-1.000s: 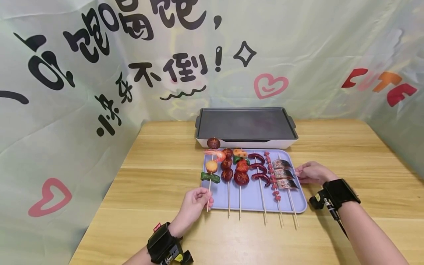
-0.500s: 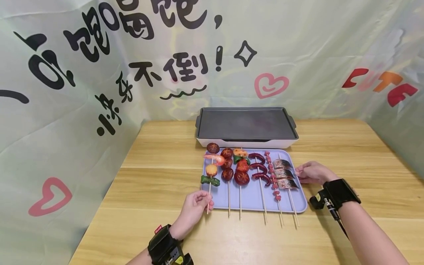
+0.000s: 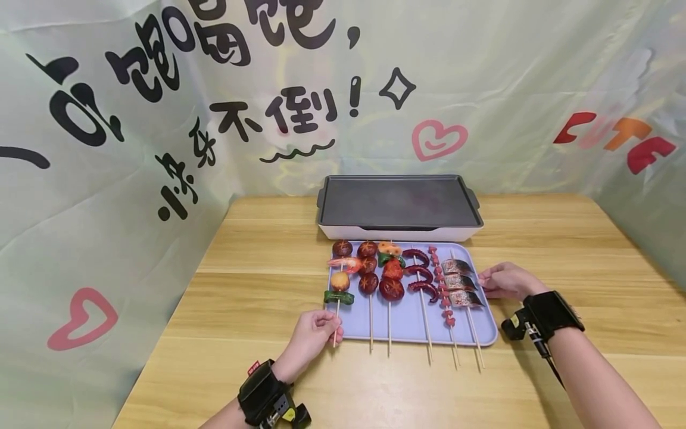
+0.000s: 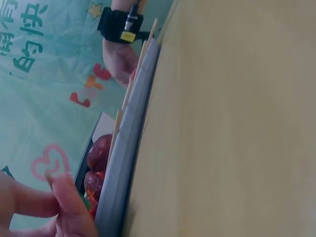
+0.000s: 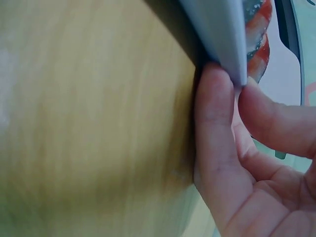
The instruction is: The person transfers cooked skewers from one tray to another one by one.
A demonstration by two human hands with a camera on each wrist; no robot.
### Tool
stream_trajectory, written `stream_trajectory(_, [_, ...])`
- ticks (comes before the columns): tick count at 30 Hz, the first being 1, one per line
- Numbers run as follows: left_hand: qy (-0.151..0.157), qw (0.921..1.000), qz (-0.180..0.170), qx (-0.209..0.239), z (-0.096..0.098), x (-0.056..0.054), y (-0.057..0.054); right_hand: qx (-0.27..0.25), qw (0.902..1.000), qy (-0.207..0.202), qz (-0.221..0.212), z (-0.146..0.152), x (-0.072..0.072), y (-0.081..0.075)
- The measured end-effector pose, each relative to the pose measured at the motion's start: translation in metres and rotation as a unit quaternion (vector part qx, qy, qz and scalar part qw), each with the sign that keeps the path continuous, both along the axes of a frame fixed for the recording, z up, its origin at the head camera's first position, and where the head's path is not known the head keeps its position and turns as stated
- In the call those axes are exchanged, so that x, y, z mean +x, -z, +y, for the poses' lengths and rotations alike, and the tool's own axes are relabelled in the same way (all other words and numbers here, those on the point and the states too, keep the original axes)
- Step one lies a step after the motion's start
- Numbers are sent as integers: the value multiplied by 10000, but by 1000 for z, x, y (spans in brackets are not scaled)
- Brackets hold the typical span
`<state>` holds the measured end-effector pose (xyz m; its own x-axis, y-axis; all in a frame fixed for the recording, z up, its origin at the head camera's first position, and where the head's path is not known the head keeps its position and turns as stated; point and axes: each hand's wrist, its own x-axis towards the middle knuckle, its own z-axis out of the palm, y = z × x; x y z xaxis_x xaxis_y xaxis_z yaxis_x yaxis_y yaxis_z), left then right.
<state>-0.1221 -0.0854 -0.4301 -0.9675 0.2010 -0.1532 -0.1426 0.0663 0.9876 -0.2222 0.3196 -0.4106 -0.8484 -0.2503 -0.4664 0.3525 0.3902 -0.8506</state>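
My left hand [image 3: 315, 336] pinches the bare stick end of a mixed skewer [image 3: 339, 297] with a mushroom, a shrimp, a yellow round piece and a green pepper. This skewer lies along the left side of a lavender tray [image 3: 407, 325]. In the left wrist view, thumb and finger meet at the stick. On the far side, my right hand [image 3: 508, 281] grips the tray's right rim; the right wrist view shows the rim [image 5: 222, 34] between thumb and fingers. Nearest that hand is a fish skewer [image 3: 462, 282].
Between these lie a mushroom skewer [image 3: 368, 283], another mixed skewer [image 3: 392, 289], an octopus tentacle skewer [image 3: 418, 273] and a thin skewer of small red pieces [image 3: 439, 280]. Sticks overhang the tray's front. A flat grill [image 3: 399, 201] stands directly behind, on the wooden table [image 3: 257, 244].
My left hand has drawn the mixed skewer toward me and slightly left. Its mushroom, earlier overlapping the grill's front edge, now lies level with the other skewer tops. The right hand stays put.
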Motion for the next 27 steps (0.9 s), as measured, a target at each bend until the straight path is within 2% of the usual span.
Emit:
stream_trajectory(3, [200,9996,72,-206,-3,-3,-1,-10,10000,0,-2,0,0,0])
stream_trajectory(6, [426,9974,288,-508,-5,-6,-2,-36,10000,-10,3,0,0,0])
stream_trajectory(14, [809,9828,687,-1515,-9,-14,-8,-79,10000,-4,1,0,1,-1])
stream_trajectory(18, [940,9761,732,-1817,-9,-15,-12,-67,10000,-4,-15,0,1,0])
stream_trajectory(27, [1054,9695,626,-2125,-9,-17,-14,-61,10000,13,-10,0,1,1])
